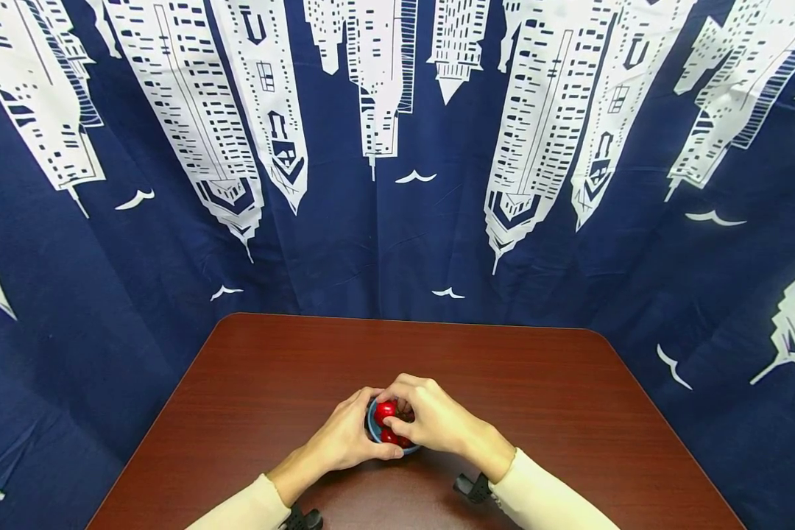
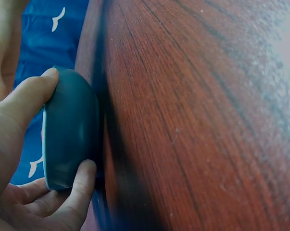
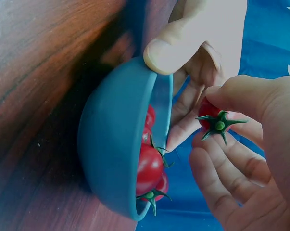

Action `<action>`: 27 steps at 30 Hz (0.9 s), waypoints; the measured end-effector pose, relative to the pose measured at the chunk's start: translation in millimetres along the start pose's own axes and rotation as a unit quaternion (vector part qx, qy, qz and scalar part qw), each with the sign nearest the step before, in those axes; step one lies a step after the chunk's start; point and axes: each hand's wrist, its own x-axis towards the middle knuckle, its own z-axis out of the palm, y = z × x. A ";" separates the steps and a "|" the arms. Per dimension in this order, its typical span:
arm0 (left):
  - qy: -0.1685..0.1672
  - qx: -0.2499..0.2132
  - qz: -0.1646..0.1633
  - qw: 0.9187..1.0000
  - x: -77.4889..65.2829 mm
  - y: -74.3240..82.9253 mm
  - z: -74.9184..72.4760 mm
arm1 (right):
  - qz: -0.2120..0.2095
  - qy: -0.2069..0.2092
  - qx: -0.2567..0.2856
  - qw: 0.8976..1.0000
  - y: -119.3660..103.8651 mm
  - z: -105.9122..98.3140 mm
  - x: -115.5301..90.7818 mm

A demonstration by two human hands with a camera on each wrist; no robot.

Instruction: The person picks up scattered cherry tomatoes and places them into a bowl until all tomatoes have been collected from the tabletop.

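A blue bowl holds several red cherry tomatoes, some with green stem tops. My left hand grips the bowl by its side, thumb at the rim and fingers curled round the outer wall. Over the bowl's mouth, my right hand pinches one tomato between thumb and fingers; its green star-shaped top faces the right wrist camera. That tomato is apart from the others, just outside the rim. In the head view my right hand covers much of the bowl's contents.
The bowl is low over a reddish-brown wooden table, near its front. A dark blue cloth with white city buildings hangs behind and beside the table. Dark wrist devices sit by the cream sleeves.
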 end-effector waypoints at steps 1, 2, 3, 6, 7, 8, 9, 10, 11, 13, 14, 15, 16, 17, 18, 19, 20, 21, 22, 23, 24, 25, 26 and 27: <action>0.000 0.001 0.000 1.000 0.0 0.1 0.0 | 0.002 -0.002 0.000 1.000 -0.6 0.7 0.2; 0.000 0.002 0.000 1.000 0.1 0.0 0.1 | 0.002 -0.003 0.000 1.000 -1.1 1.3 0.2; 0.000 0.002 -0.001 1.000 0.0 0.1 0.2 | 0.004 -0.004 0.000 1.000 -1.8 1.8 0.2; 0.001 0.003 -0.004 1.000 -0.5 0.1 0.7 | 0.005 -0.006 -0.001 1.000 -2.7 3.2 -0.3; 0.001 0.004 -0.004 1.000 -0.7 0.1 0.8 | 0.005 -0.006 -0.001 1.000 -3.0 3.5 -0.3; 0.001 0.004 -0.004 1.000 -0.9 0.0 0.9 | 0.005 -0.007 0.000 1.000 -3.2 3.9 -0.5; 0.001 0.003 -0.003 1.000 -1.0 -0.2 1.1 | 0.006 -0.007 -0.001 1.000 -3.3 4.2 -0.7; 0.001 0.003 -0.002 1.000 -1.2 -0.4 1.2 | 0.006 -0.007 -0.001 1.000 -3.4 4.6 -1.0; 0.001 0.002 -0.001 1.000 -1.3 -0.5 1.3 | 0.005 -0.006 -0.002 1.000 -3.5 4.8 -1.2; 0.001 0.001 0.003 1.000 -1.3 -0.7 1.4 | 0.004 -0.004 -0.007 1.000 -3.8 4.9 -1.8; 0.001 0.000 0.005 1.000 -1.2 -0.8 1.6 | 0.003 -0.002 -0.013 1.000 -3.9 4.9 -2.1; 0.000 -0.001 0.006 1.000 -1.1 -1.0 1.8 | 0.004 0.001 -0.019 1.000 -4.3 4.6 -2.5; 0.000 -0.001 0.007 1.000 -1.1 -0.9 2.0 | 0.005 0.004 -0.025 1.000 -4.7 4.1 -2.8; 0.000 -0.001 0.008 1.000 -0.9 -0.9 2.2 | 0.006 0.007 -0.033 0.999 -4.9 3.7 -2.9; 0.000 0.000 0.009 1.000 -0.8 -0.8 2.5 | 0.007 0.010 -0.040 0.999 -5.1 3.3 -3.0; 0.000 0.000 0.010 1.000 -0.7 -0.7 2.8 | 0.009 0.014 -0.046 0.999 -5.1 3.0 -3.2; 0.000 0.000 0.009 1.000 -0.7 -0.5 3.1 | 0.010 0.018 -0.053 0.998 -4.9 2.6 -3.7; 0.000 0.001 0.009 1.000 -0.7 -0.3 3.5 | 0.011 0.022 -0.057 0.998 -4.8 2.2 -4.2; -0.001 0.002 0.007 1.000 -0.9 -0.2 3.4 | 0.010 0.026 -0.061 0.998 -4.4 2.1 -4.5; -0.002 0.001 0.005 1.000 -1.2 -0.2 3.5 | 0.008 0.032 -0.065 0.997 -3.9 2.1 -4.7; -0.003 -0.001 0.002 1.000 -1.5 -0.2 3.4 | 0.007 0.037 -0.067 0.997 -3.7 1.9 -5.1; -0.004 -0.002 0.000 1.000 -1.7 -0.3 3.3 | 0.007 0.043 -0.069 0.997 -3.5 1.4 -5.7; -0.006 -0.004 -0.002 1.000 -2.1 -0.3 3.2 | 0.006 0.049 -0.070 0.996 -3.4 0.9 -6.2; -0.006 -0.007 -0.004 1.000 -2.3 -0.4 3.0 | 0.005 0.055 -0.071 0.996 -3.4 0.1 -6.5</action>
